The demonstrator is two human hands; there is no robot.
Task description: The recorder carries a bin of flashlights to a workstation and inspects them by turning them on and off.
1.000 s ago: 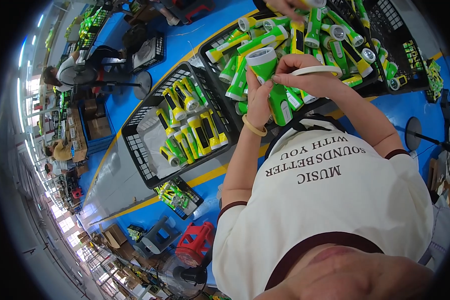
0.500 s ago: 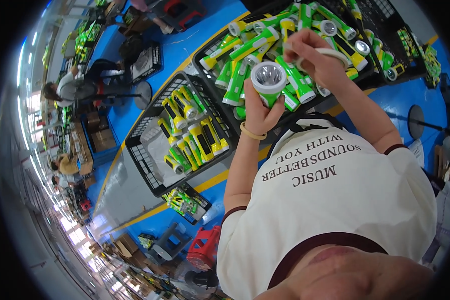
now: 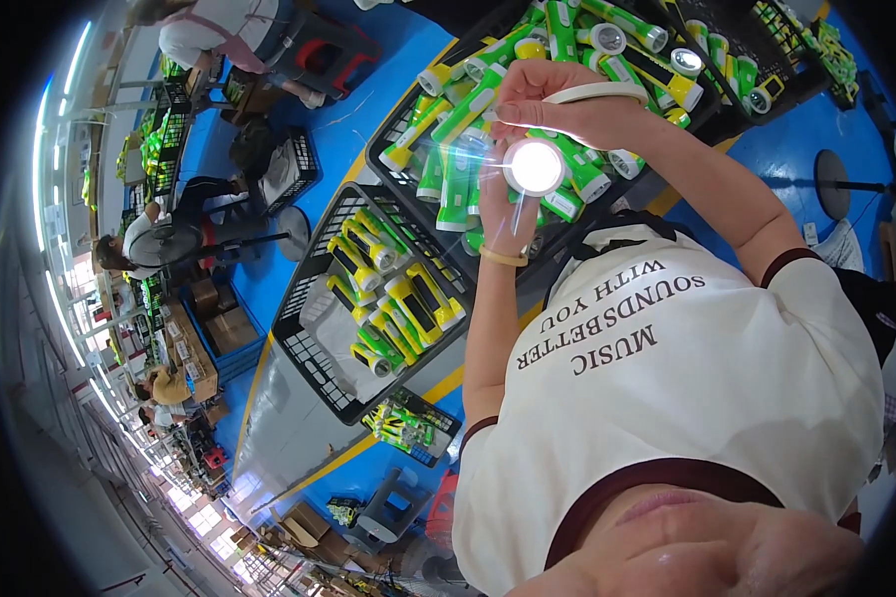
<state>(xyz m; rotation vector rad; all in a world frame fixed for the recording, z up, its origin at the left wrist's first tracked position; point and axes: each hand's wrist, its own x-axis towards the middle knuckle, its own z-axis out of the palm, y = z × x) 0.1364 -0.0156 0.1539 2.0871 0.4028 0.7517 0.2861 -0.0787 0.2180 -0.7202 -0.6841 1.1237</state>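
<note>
White glare is logged first, head view, the only view: a lit flashlight (image 3: 536,167) sits at the upper centre of the frame, its lens facing the camera and its barrel mostly masked by the beam. It is held from below by the left hand (image 3: 508,214), fingers closed around the body. The right hand (image 3: 567,104), with a white bangle (image 3: 599,93) at its wrist, is placed just above, fingers curled; whether the flashlight is touched by it cannot be told.

Beyond the hands, at the upper right of centre, loose flashlights (image 3: 560,38) are piled at mixed angles in a large black crate (image 3: 392,127). Left of centre, yellow-and-green flashlights (image 3: 408,308) are laid closely side by side in a smaller crate (image 3: 314,376), on a pale liner (image 3: 334,316).

Handling notes (judgement): the barrel is best gripped low, so that the lens rim is left uncovered. The right fingers are best held out of the beam. A slight tilt away from the face is advised, since dazzle could hide a flaw in the lens. Knocks against the piled lenses should be avoided.
</note>
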